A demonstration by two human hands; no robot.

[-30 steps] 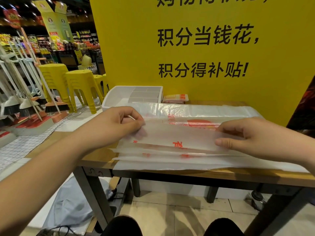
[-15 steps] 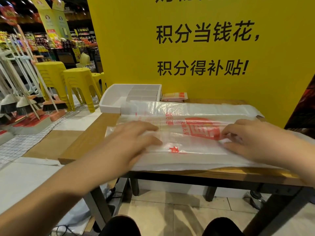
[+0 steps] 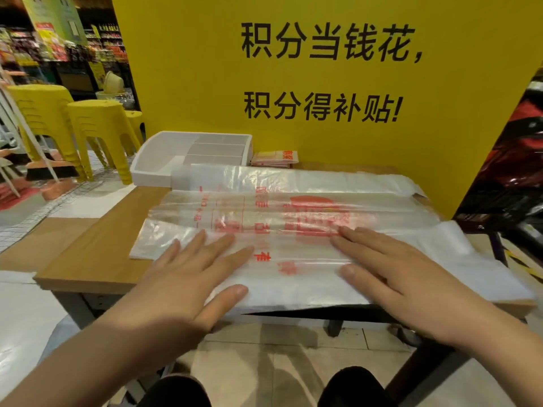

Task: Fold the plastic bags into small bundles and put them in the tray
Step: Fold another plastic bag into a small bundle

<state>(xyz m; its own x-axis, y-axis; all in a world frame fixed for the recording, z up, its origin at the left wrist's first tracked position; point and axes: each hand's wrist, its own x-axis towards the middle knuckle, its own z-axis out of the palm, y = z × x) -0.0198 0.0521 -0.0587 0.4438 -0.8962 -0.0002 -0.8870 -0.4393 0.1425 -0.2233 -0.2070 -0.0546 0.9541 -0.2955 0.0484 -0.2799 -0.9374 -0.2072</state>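
A clear plastic bag with red print [image 3: 282, 218] lies folded lengthwise into a long strip on top of a flat stack of the same bags [image 3: 458, 259] on the wooden table [image 3: 97, 254]. My left hand [image 3: 188, 274] lies flat, fingers spread, on the strip's left part. My right hand [image 3: 405, 274] presses flat on its right part. Neither hand grips anything. The white tray [image 3: 152, 160] with divider slots stands at the table's back left, behind the bags. A small folded bag bundle [image 3: 274, 158] lies beside the tray against the yellow board.
A yellow sign board [image 3: 323, 83] stands upright along the table's far edge. Yellow plastic stools [image 3: 100, 130] and brooms [image 3: 47, 171] are on the shop floor to the left. The table's front edge is just under my wrists.
Both hands held the bag's near edge pinched and raised, then carried it away from me and laid it down. Now both palms lie flat on the folded strip.
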